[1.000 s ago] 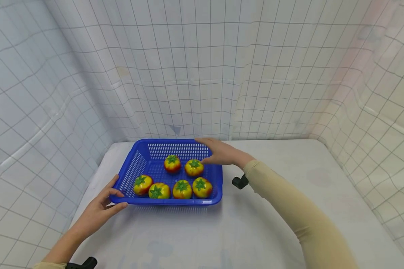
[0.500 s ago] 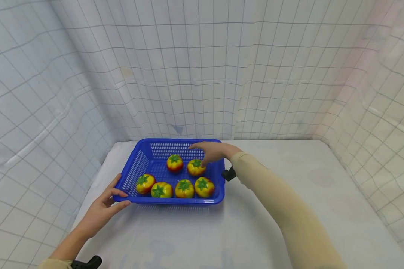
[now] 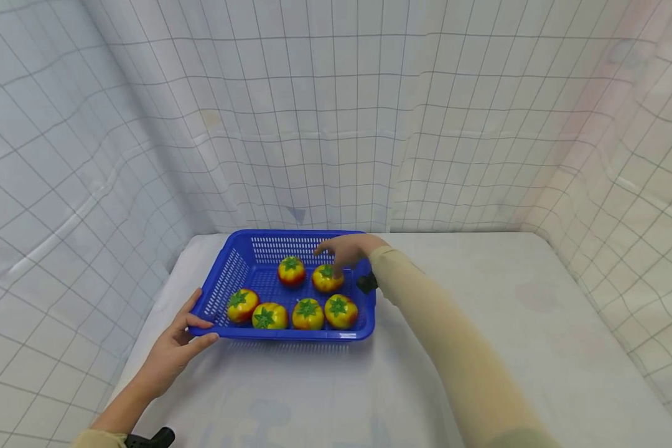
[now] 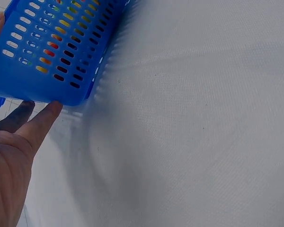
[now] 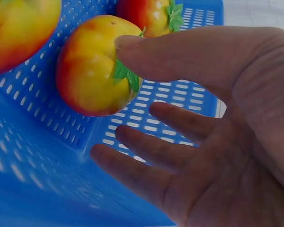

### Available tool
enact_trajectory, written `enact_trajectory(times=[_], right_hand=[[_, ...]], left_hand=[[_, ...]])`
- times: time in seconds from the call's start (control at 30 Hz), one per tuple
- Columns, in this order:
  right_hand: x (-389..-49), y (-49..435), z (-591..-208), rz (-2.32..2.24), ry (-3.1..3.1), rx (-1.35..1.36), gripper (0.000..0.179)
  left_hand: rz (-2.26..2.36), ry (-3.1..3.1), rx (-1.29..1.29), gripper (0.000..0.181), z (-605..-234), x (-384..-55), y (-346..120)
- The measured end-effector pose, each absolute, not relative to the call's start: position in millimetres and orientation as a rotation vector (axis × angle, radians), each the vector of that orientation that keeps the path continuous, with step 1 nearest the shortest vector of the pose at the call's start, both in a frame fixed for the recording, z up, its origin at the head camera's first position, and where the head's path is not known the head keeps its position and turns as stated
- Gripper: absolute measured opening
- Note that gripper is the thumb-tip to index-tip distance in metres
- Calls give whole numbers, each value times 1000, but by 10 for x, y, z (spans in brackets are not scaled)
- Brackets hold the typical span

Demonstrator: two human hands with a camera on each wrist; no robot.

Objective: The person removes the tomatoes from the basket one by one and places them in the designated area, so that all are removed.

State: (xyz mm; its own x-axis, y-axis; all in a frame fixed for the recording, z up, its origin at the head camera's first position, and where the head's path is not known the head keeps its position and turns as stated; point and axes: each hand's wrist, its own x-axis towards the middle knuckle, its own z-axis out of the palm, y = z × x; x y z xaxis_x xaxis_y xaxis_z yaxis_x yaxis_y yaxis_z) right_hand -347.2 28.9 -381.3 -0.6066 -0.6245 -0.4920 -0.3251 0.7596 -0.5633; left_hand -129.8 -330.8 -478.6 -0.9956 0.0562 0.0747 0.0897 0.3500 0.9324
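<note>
Over blue basket [image 3: 282, 335], right hand [image 3: 348, 250] partly hides 1 fruit [image 3: 326, 283].

The place looks like a small makeshift booth, lab-like rather than homely: hanging white fabric sheets with dark grid lines [image 3: 291, 124] wall in three visible sides of a long tabletop [image 3: 470, 280] covered in white cloth. The surrounding room is hidden.
</note>
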Motion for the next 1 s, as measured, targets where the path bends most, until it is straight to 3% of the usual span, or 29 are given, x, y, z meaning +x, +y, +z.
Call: enact_trajectory(times=[1.0], right_hand=[[-3491,209,-3984,-579,2163,-480,73]], left_hand=[[-1742,-2548,-171,21,-4805,-1298,-3309]])
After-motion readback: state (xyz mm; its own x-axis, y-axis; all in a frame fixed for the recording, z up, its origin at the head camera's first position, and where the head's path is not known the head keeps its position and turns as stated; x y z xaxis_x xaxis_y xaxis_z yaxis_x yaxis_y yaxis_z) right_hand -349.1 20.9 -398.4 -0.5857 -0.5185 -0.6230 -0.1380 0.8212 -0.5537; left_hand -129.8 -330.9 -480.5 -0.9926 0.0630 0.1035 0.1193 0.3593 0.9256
